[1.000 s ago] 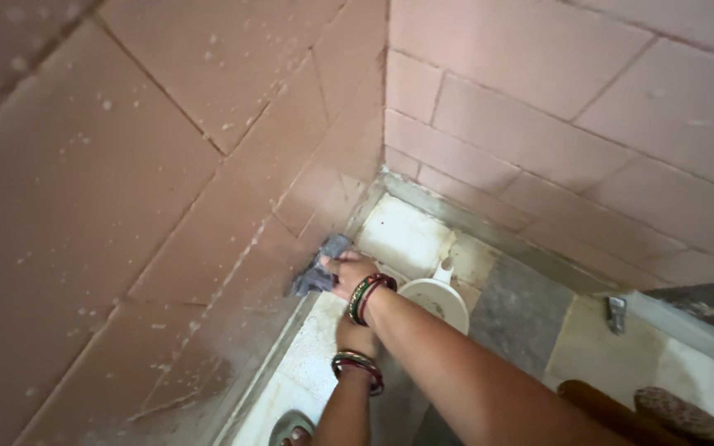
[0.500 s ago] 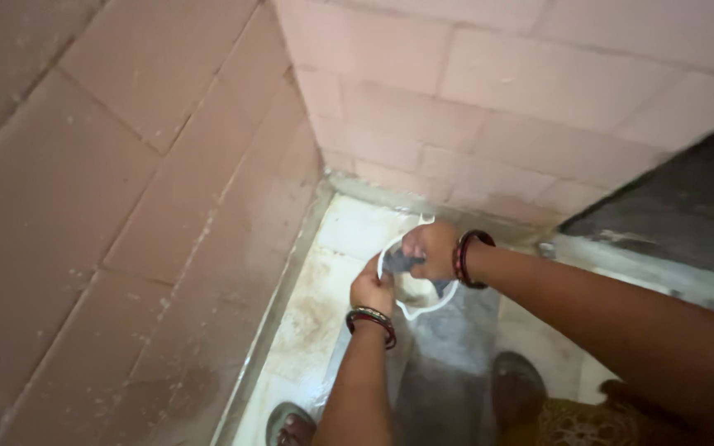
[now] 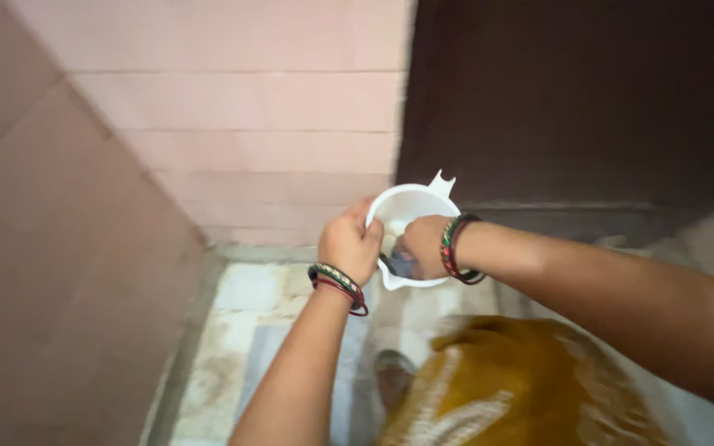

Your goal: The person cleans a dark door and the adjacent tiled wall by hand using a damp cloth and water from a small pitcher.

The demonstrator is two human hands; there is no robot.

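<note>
A white plastic mug [image 3: 413,201] with a flat handle tab is lifted in front of me. My left hand [image 3: 349,243] grips its near rim. My right hand [image 3: 420,246] reaches into the mug and is closed on a small grey cloth [image 3: 397,264], most of which is hidden by my fingers. Both wrists carry red and green bangles.
Pink tiled walls [image 3: 249,124] stand at the left and ahead. A dark brown door [image 3: 588,107] fills the upper right. Below lie a pale stained floor [image 3: 241,330], my yellow-brown garment [image 3: 506,388] and a sandalled foot [image 3: 394,376].
One second ago my right hand rubbed the cloth on the left wall low down. It then brought the cloth into the mug. The view has swung right and the mug has risen.
</note>
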